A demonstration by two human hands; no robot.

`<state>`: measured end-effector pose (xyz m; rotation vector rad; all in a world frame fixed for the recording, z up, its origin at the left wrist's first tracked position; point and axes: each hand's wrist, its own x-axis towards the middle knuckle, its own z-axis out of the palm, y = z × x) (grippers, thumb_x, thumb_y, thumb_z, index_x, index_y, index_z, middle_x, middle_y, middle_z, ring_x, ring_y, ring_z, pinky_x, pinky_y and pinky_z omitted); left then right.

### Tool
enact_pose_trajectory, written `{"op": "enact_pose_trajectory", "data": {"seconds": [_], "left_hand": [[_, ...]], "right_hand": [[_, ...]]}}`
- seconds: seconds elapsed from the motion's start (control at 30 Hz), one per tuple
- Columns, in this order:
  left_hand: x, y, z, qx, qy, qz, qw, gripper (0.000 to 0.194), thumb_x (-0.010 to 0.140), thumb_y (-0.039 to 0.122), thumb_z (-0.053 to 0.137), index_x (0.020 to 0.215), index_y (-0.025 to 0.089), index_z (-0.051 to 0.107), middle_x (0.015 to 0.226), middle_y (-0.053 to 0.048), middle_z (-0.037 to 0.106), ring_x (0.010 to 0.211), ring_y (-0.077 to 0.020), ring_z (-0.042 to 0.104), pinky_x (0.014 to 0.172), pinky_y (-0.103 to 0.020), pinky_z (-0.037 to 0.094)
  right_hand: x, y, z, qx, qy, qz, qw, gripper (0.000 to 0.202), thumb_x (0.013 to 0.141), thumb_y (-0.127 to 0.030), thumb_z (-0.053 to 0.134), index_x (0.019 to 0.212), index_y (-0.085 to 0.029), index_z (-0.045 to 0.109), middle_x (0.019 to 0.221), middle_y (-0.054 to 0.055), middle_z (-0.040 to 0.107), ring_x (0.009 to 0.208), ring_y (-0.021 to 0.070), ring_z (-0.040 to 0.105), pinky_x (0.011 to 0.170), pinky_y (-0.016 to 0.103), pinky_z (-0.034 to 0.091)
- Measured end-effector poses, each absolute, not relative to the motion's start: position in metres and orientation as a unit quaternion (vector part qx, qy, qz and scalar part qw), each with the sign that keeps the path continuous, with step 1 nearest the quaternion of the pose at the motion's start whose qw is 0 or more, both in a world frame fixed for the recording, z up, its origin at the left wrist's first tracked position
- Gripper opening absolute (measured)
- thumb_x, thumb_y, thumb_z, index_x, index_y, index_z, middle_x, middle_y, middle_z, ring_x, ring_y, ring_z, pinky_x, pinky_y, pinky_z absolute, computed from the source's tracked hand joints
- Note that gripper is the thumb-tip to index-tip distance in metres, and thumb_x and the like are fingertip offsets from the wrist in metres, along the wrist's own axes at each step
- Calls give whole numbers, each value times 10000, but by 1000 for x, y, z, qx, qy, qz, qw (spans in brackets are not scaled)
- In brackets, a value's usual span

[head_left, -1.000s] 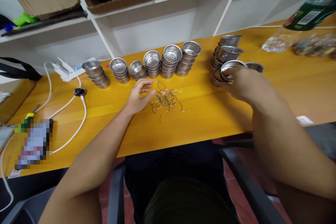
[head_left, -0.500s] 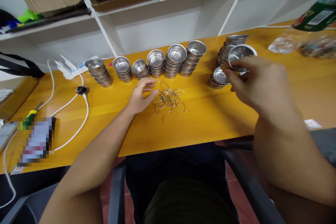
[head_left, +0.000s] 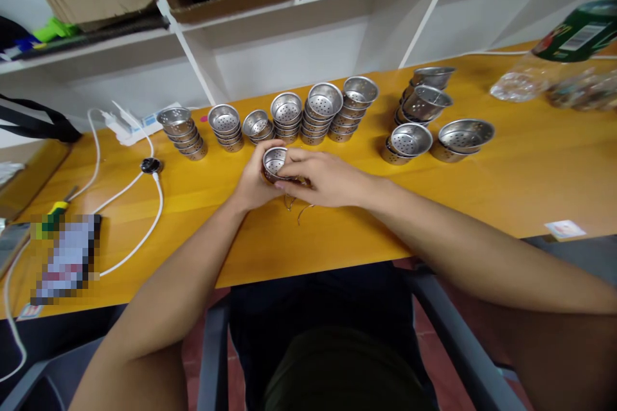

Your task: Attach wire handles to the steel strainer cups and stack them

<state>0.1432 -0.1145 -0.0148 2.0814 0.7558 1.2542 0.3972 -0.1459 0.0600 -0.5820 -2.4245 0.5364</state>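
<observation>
Both hands meet around a small perforated metal cup (head_left: pixel 274 163) near the middle of the table. My left hand (head_left: pixel 251 181) wraps round the cup's left side, and my right hand (head_left: pixel 328 178) grips its right side with fingers at the rim. Thin curved metal wires (head_left: pixel 304 208) lie under and beside my right hand, mostly hidden by it. Just behind the hands stand several stacks of similar cups, among them one stack (head_left: pixel 325 101) with a wide top cup and a lower stack (head_left: pixel 257 124).
More cups (head_left: pixel 411 140) are grouped to the right, beside a wide pair (head_left: pixel 465 135). A plastic bottle (head_left: pixel 573 35) lies at the far right. White cables (head_left: pixel 157 218), a power strip (head_left: pixel 147 128) and a screwdriver (head_left: pixel 54 215) are on the left. Shelves (head_left: pixel 294 45) stand behind.
My right hand has moved left from the right-hand cups, bringing a cup to my left hand, which has closed round it. The wires are now largely covered.
</observation>
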Motion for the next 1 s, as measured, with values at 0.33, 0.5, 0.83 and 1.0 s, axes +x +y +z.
{"op": "enact_pose_trajectory", "data": {"seconds": [0.33, 0.5, 0.83, 1.0], "left_hand": [[149, -118, -12, 826, 264, 400, 296, 815, 923, 299, 1012, 1651, 249, 650, 1447, -102, 878, 1226, -297, 892, 1046, -418, 749], [148, -116, -12, 829, 250, 416, 277, 777, 1007, 394, 1013, 1677, 257, 643, 1516, -126, 860, 1323, -323, 886, 1113, -453, 755], [145, -111, -10, 804, 272, 428, 310, 911, 1021, 649, 1069, 1732, 298, 623, 1593, -141, 821, 1395, -342, 869, 1179, -510, 765], [139, -110, -9, 807, 264, 422, 319, 908, 1048, 626, 1043, 1771, 302, 599, 1696, -164, 773, 1501, -366, 844, 1218, -515, 766]], "right_hand": [[432, -117, 49, -161, -902, 266, 299, 198, 1216, -392, 784, 1067, -262, 786, 1297, 104, 695, 1196, 287, 713, 1054, 459, 615], [437, -113, 53, -125, -895, 284, 320, 152, 1225, -396, 815, 1148, -268, 783, 1393, 122, 731, 1288, 311, 750, 1182, 518, 635], [427, -112, 42, -147, -858, 286, 402, 174, 1224, -442, 818, 1149, -295, 763, 1325, 103, 771, 1295, 336, 745, 1212, 535, 629], [417, -119, 38, -158, -847, 260, 435, 153, 1224, -411, 808, 1140, -291, 764, 1335, 115, 767, 1282, 330, 740, 1162, 523, 627]]}}
